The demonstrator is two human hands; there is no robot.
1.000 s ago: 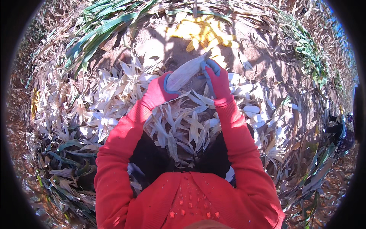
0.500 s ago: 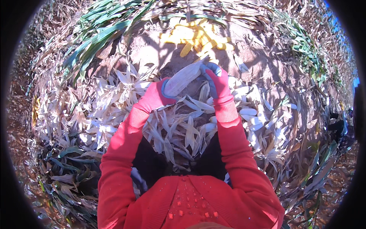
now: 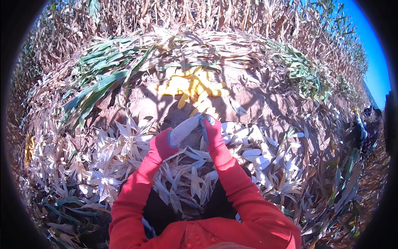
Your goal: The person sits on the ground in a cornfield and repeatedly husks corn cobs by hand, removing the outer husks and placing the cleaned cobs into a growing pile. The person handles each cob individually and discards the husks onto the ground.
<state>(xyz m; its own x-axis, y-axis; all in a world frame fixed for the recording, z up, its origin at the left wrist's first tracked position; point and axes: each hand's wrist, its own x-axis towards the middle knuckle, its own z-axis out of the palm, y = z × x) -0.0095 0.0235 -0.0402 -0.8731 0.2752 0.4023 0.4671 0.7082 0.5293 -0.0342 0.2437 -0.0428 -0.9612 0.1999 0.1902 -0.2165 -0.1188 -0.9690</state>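
An ear of corn in its pale, dry husk (image 3: 185,129) is held up between both gloved hands, tilted with its tip toward the upper right. My left hand (image 3: 164,145), in a red and grey glove, is wrapped round the thick lower end. At the tip, my right hand (image 3: 211,132) is closed with its fingers pinching the husk. Just beyond the hands, a heap of bare yellow corn cobs (image 3: 191,88) lies on the soil. Loose, peeled husks (image 3: 182,178) cover the ground beneath my arms.
Pale unhusked ears (image 3: 257,157) lie to the right among dry leaves. More opened husks (image 3: 103,157) spread on the left. Cut stalks with green leaves (image 3: 103,79) form a bank at the back, before standing dry corn (image 3: 199,16). Another person (image 3: 367,128) is at the far right.
The view has tilted up, bringing standing corn and sky into sight. Both hands still hold the ear; my right hand's fingers have closed in around its tip.
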